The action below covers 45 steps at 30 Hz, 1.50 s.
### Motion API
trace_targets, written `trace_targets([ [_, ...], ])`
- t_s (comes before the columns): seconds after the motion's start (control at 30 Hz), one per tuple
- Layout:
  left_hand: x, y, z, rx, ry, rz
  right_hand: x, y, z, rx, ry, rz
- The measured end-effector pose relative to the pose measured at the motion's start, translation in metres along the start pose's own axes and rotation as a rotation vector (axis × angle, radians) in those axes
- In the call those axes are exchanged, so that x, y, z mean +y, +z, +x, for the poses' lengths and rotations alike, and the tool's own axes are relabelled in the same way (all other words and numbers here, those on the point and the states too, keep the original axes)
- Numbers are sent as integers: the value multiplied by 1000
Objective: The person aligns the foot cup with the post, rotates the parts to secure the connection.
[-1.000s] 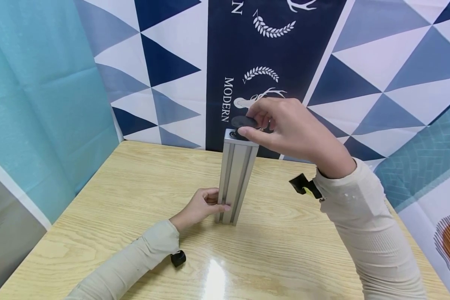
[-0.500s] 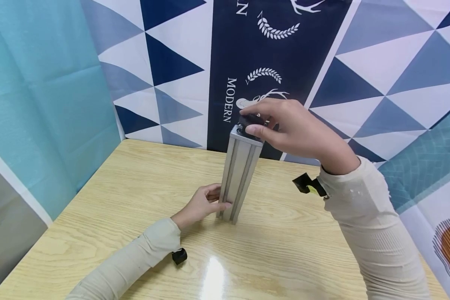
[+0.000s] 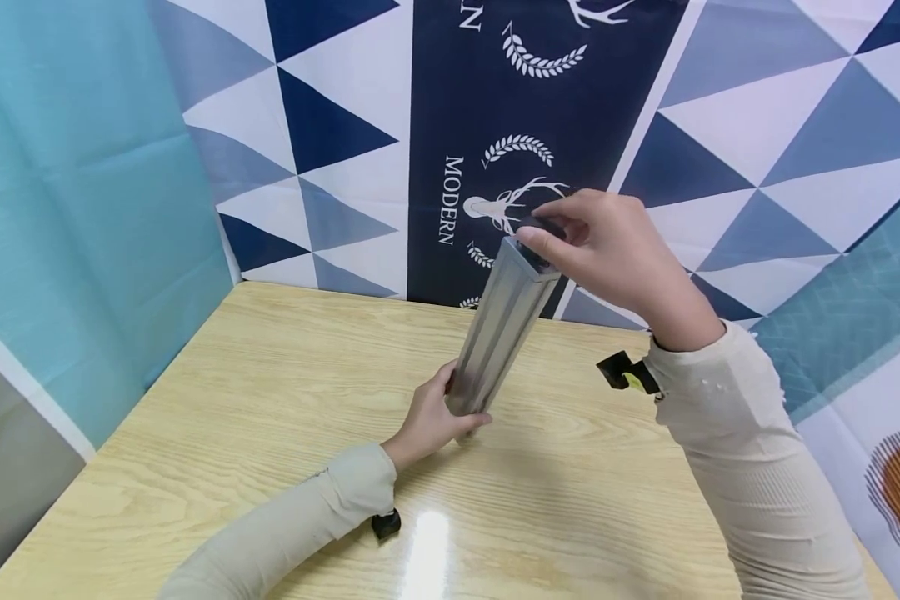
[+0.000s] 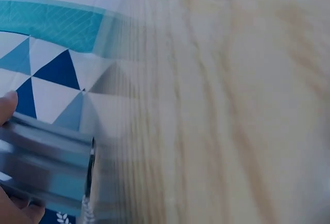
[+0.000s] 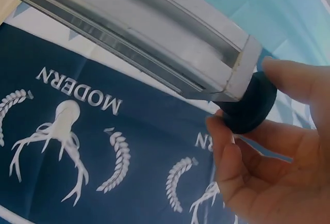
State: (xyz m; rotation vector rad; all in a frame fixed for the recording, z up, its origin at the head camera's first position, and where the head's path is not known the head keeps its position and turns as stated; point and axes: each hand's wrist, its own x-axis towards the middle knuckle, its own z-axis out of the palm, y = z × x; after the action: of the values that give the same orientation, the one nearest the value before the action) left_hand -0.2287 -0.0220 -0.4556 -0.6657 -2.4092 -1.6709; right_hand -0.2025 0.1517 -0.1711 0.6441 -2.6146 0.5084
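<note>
A silver grooved aluminium profile (image 3: 498,333) leans to the right above the table in the head view. My left hand (image 3: 431,421) grips it near the lower end. In the left wrist view that end of the profile (image 4: 46,162) shows between thumb and fingers, blurred; whether it touches the tabletop I cannot tell. At the upper end, my right hand (image 3: 615,242) pinches a black round foot (image 5: 252,105). The right wrist view has this foot against the profile's pale end plate (image 5: 242,69), thumb on one side and fingertips on the other.
Below lies a light wood-grain table (image 3: 307,358), with a bright reflection near its front. A patterned blue and white cloth (image 3: 345,167) hangs behind it, and a teal cloth (image 3: 82,167) hangs at the left. Small black wrist cameras (image 3: 626,371) sit at the cuffs.
The profile has gone from nearly upright to tilted, its top swinging right. Both hands have shifted right with it. Earlier the black foot's disc stood higher above the end plate and tilted.
</note>
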Motion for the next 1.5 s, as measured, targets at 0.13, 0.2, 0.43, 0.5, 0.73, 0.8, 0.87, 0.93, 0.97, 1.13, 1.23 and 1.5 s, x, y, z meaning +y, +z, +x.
trace_targets([
  [0.13, 0, 5, 2, 41, -11, 14, 13, -1, -3, 20, 60, 19],
  [0.2, 1, 5, 3, 41, -24, -3, 23, -2, -5, 27, 90, 30],
  [0.43, 3, -3, 10, -23, -81, -31, 60, -5, -21, 7, 224, 50],
  [0.5, 2, -9, 12, -35, -88, -10, 72, -5, -29, -25, 267, 80],
  [0.73, 2, -49, 21, -96, -121, 107, 112, 12, -62, -175, 386, 207],
  [0.8, 5, -62, 24, -124, -127, 147, 123, 23, -73, -216, 418, 258],
  [0.87, 6, -74, 26, -153, -117, 200, 133, 35, -85, -259, 442, 323],
  [0.93, 7, -83, 28, -190, -94, 254, 143, 49, -99, -311, 467, 405],
  [0.97, 7, -86, 28, -209, -84, 281, 148, 56, -106, -338, 474, 448],
  [1.13, 3, -93, 25, -290, -48, 370, 171, 98, -142, -440, 504, 693],
  [1.23, -2, -92, 22, -319, -42, 404, 180, 119, -158, -467, 514, 801],
  [1.5, -17, -86, 17, -343, -55, 431, 184, 153, -172, -467, 486, 695],
])
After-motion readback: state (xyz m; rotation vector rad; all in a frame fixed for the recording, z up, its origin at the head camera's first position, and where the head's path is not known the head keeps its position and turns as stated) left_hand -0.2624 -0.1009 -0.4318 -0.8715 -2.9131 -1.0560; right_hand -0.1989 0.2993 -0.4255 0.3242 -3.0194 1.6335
